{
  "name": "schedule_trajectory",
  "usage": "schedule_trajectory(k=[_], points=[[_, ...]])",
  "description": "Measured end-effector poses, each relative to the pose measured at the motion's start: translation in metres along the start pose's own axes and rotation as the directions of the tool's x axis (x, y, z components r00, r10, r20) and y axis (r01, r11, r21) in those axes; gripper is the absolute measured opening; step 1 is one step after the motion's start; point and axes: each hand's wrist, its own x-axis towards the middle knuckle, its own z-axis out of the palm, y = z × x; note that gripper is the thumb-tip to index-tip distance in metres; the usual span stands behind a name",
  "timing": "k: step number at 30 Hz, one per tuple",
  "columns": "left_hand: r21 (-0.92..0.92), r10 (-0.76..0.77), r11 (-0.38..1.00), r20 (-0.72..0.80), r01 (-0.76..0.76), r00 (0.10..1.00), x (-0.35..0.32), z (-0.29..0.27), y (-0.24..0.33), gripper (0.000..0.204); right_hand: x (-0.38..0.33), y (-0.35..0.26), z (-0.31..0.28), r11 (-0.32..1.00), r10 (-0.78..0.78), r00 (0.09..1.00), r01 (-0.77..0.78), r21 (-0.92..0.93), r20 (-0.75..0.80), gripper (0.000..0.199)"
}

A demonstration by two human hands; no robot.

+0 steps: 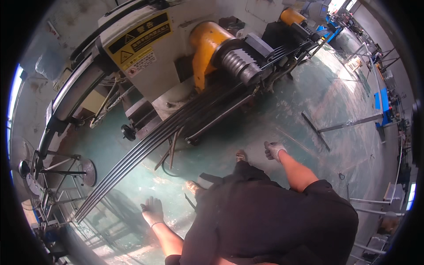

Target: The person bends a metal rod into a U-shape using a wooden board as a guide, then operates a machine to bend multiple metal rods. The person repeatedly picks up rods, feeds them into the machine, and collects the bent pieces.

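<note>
Green workshop floor (282,115) beneath a person standing near a machine (176,57). Left hand (153,211), gloved and spread empty, hangs right of long metal rods (145,148); right hand (274,150) loosely curled, empty. Grip rods squarely with both hands.

Long rods (145,148): dark metal, dull sheen. Floor (282,119): green, glossy, scuffed. Gloves on left hand (153,211) and right hand (274,150): knitted cloth, probably.

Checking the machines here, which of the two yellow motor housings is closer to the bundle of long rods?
The big yellow housing beside the ribbed roller, above the rods. The other sits smaller, far back near the top edge.
</note>
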Motion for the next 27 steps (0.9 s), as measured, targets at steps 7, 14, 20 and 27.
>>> schedule_trajectory(k=[7, 14, 20, 27], points=[[0.553, -0.252, 0.831, 0.287, 0.055, 0.924, -0.042, 0.082, -0.177, 0.047, 0.094, -0.006, -0.105, 0.990, 0.015, 0.999, -0.021, -0.142, -0.049, 0.050], [0.714, -0.262, 0.696, 0.343, -0.070, 0.902, 0.011, 0.088, -0.226, 0.039, 0.111, -0.033, -0.144, 0.996, -0.052, 0.998, 0.055, 0.067, -0.045, 0.042], [0.774, -0.135, 0.633, 0.123, -0.010, 0.983, 0.018, 0.175, -0.245, 0.041, 0.087, -0.038, -0.148, 0.980, -0.084, 0.993, 0.067, -0.187, -0.086, 0.044], [0.813, -0.138, 0.578, 0.178, -0.067, 0.974, -0.011, 0.220, -0.300, 0.039, 0.158, -0.015, -0.188, 0.939, 0.126, 0.992, -0.125, -0.320, -0.020, 0.047]])
